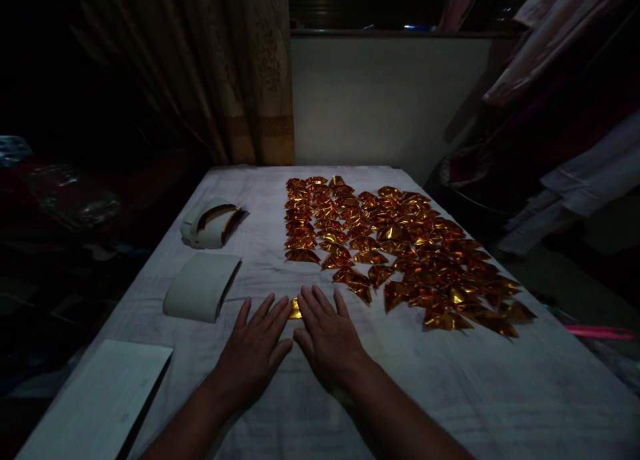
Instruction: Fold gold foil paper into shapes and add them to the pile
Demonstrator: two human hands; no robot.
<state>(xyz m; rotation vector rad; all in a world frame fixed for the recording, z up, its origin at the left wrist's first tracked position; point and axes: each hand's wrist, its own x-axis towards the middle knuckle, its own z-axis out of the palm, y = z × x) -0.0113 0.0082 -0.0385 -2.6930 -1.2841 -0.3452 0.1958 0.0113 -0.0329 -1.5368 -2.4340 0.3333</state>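
Observation:
A small piece of gold foil paper (295, 309) lies on the cloth-covered table, its middle showing between my hands. My left hand (260, 343) rests over its left side, palm down with the fingers stretched out. From the right, my right hand (327, 340) lies flat across the other side, fingers extended. Both hands hide the ends of the foil, so its full shape cannot be seen. Beyond my right hand spread many folded gold foil pieces (370, 257), pointed at the ends, in rows at the back and loosely heaped toward the right.
Two curved pale card pieces (203, 288) stand on the left of the table (270, 420). A flat white booklet or box (100, 397) is at the front left corner. A curtain (250, 73) and wall (370, 93) border the back; clothes (595, 167) hang at right.

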